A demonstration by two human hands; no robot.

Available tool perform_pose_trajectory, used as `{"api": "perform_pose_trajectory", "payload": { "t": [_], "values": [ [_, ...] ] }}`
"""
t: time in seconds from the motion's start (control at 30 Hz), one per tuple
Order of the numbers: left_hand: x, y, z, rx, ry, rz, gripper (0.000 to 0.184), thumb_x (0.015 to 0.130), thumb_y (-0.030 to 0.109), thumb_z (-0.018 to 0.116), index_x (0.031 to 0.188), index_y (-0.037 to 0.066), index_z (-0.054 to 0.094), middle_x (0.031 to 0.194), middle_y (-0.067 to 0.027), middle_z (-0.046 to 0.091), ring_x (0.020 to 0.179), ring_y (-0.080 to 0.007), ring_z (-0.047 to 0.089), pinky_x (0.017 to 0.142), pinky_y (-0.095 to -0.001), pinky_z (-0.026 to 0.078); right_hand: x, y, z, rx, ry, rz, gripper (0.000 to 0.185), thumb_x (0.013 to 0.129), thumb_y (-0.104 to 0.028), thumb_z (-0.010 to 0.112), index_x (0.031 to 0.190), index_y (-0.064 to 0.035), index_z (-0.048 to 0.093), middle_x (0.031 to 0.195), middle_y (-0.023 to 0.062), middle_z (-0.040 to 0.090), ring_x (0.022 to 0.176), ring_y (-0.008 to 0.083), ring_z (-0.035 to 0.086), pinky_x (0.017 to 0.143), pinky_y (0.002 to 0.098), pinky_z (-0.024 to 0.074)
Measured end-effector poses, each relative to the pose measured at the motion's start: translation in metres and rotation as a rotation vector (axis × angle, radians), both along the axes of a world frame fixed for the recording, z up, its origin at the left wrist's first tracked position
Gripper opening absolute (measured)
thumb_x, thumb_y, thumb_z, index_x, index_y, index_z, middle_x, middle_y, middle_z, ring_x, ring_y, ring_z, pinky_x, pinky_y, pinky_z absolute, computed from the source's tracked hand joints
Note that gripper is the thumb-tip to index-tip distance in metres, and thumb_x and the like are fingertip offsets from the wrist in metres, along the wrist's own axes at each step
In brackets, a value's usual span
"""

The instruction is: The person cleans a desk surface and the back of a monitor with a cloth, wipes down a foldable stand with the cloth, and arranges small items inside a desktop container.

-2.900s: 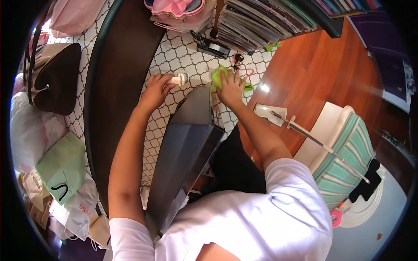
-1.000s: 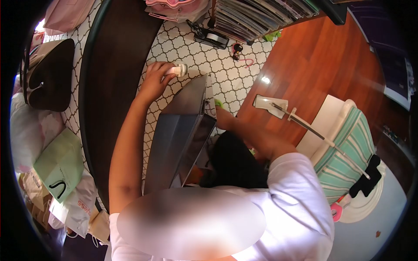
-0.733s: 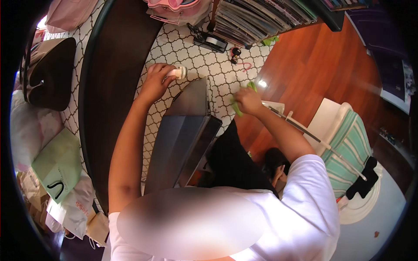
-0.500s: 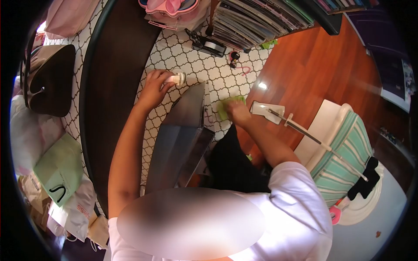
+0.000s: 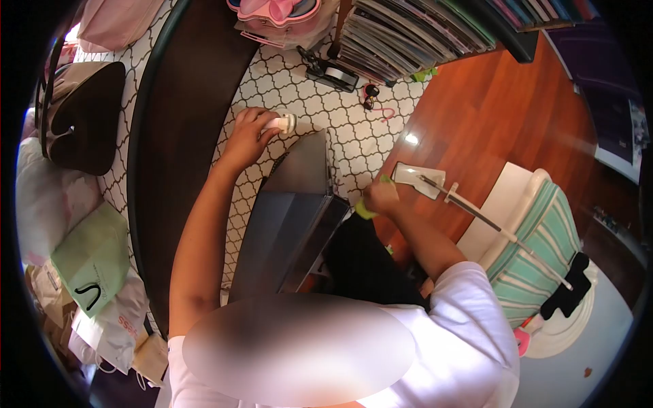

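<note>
Over the lattice-patterned surface [image 5: 343,102], left grip [image 5: 248,138] pinches a white object [image 5: 288,124], long axis pointing rightward; right grip [image 5: 382,196] clenches green cloth [image 5: 365,210].

Cloth [image 5: 365,209] in right hand [image 5: 382,196], sunglasses [image 5: 371,95] on tabletop [image 5: 354,139]

The patterned white surface [image 5: 287,80] holds 1 tape dispenser [image 5: 331,75] and sunglasses [image 5: 370,97].
</note>
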State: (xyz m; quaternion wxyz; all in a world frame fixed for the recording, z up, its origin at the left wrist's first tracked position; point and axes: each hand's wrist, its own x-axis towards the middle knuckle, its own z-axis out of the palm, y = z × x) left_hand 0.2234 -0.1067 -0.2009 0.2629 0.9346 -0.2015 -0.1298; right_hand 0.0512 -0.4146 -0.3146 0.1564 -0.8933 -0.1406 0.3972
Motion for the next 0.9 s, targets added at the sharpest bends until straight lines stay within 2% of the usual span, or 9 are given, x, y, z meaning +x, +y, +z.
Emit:
{"api": "perform_pose_trajectory", "payload": {
  "t": [0.07, 0.17, 0.3, 0.4, 0.47, 0.53, 0.63, 0.73, 0.9],
  "values": [
    [0.002, 0.000, 0.000, 0.011, 0.004, 0.000, 0.028, 0.081, 0.020, 0.065, 0.106, 0.010, 0.060, 0.108, -0.0080, 0.055, 0.110, -0.0297, 0.044, 0.094, -0.0387, 0.037, -0.007, -0.002, 0.008, 0.070, 0.017, 0.026, 0.017, 0.068, -0.008, 0.059, 0.084, -0.0074, 0.064, 0.095, 0.0076, 0.060, 0.086, 0.0270, 0.058, 0.075, 0.0401, 0.0452],
    [0.003, 0.000, 0.002, -0.019, 0.053, -0.012, 0.028, 0.081, 0.021, 0.064, 0.107, 0.009, 0.060, 0.110, -0.0081, 0.056, 0.110, -0.0290, 0.045, 0.095, -0.0383, 0.036, 0.014, 0.024, 0.018, 0.302, -0.586, -0.155, 0.023, 0.067, -0.007, 0.060, 0.090, -0.0077, 0.063, 0.097, 0.0084, 0.059, 0.090, 0.0273, 0.057, 0.076, 0.0400, 0.0444],
    [0.005, -0.003, 0.010, -0.025, 0.122, -0.034, 0.028, 0.081, 0.018, 0.065, 0.106, 0.008, 0.060, 0.106, -0.0080, 0.057, 0.108, -0.0286, 0.046, 0.093, -0.0380, 0.037, 0.096, 0.036, -0.004, 0.298, -0.982, -0.376, 0.039, 0.068, -0.007, 0.059, 0.107, -0.0081, 0.059, 0.109, 0.0100, 0.056, 0.100, 0.0276, 0.053, 0.082, 0.0392, 0.0424],
    [0.010, -0.007, 0.013, -0.071, 0.136, -0.046, 0.029, 0.078, 0.016, 0.067, 0.106, 0.008, 0.061, 0.103, -0.0075, 0.059, 0.105, -0.0274, 0.049, 0.091, -0.0374, 0.038, 0.088, 0.029, -0.020, 0.203, -0.823, -0.120, 0.035, 0.070, -0.007, 0.057, 0.105, -0.0082, 0.063, 0.104, 0.0093, 0.060, 0.099, 0.0280, 0.055, 0.082, 0.0388, 0.0442],
    [0.018, -0.011, 0.018, -0.157, 0.105, -0.020, 0.029, 0.078, 0.016, 0.067, 0.106, 0.008, 0.061, 0.104, -0.0074, 0.059, 0.103, -0.0269, 0.050, 0.091, -0.0373, 0.039, 0.074, 0.022, -0.015, 0.123, -0.337, -0.053, 0.026, 0.070, -0.009, 0.055, 0.093, -0.0085, 0.067, 0.094, 0.0076, 0.063, 0.091, 0.0282, 0.059, 0.077, 0.0390, 0.0463],
    [0.027, -0.015, 0.021, -0.182, 0.058, -0.025, 0.030, 0.078, 0.019, 0.067, 0.106, 0.008, 0.062, 0.105, -0.0070, 0.059, 0.101, -0.0268, 0.051, 0.089, -0.0373, 0.040, 0.048, 0.017, -0.003, 0.177, -0.318, -0.160, 0.014, 0.066, -0.008, 0.057, 0.076, -0.0093, 0.066, 0.079, 0.0058, 0.062, 0.076, 0.0278, 0.059, 0.071, 0.0404, 0.0467],
    [0.044, -0.022, 0.025, -0.115, 0.031, -0.071, 0.031, 0.077, 0.020, 0.067, 0.105, 0.008, 0.062, 0.104, -0.0065, 0.059, 0.101, -0.0266, 0.050, 0.088, -0.0370, 0.040, 0.044, 0.011, -0.020, 0.424, -0.693, -0.271, 0.013, 0.062, -0.008, 0.059, 0.074, -0.0100, 0.062, 0.078, 0.0053, 0.060, 0.073, 0.0270, 0.056, 0.066, 0.0410, 0.0444],
    [0.057, -0.021, 0.016, -0.082, 0.063, -0.099, 0.030, 0.077, 0.021, 0.068, 0.105, 0.010, 0.063, 0.103, -0.0057, 0.059, 0.100, -0.0259, 0.050, 0.088, -0.0358, 0.040, 0.044, 0.022, -0.035, 0.281, -0.746, -0.283, 0.016, 0.060, -0.006, 0.060, 0.075, -0.0106, 0.060, 0.079, 0.0049, 0.057, 0.073, 0.0264, 0.055, 0.063, 0.0404, 0.0422],
    [0.083, -0.028, 0.007, -0.123, 0.016, -0.143, 0.028, 0.076, 0.019, 0.068, 0.103, 0.011, 0.065, 0.101, -0.0047, 0.059, 0.097, -0.0259, 0.049, 0.087, -0.0352, 0.040, 0.048, 0.027, -0.042, 0.256, -0.804, -0.266, 0.013, 0.060, -0.007, 0.059, 0.073, -0.0108, 0.058, 0.076, 0.0047, 0.054, 0.071, 0.0255, 0.054, 0.060, 0.0402, 0.0406]
  ]
}}
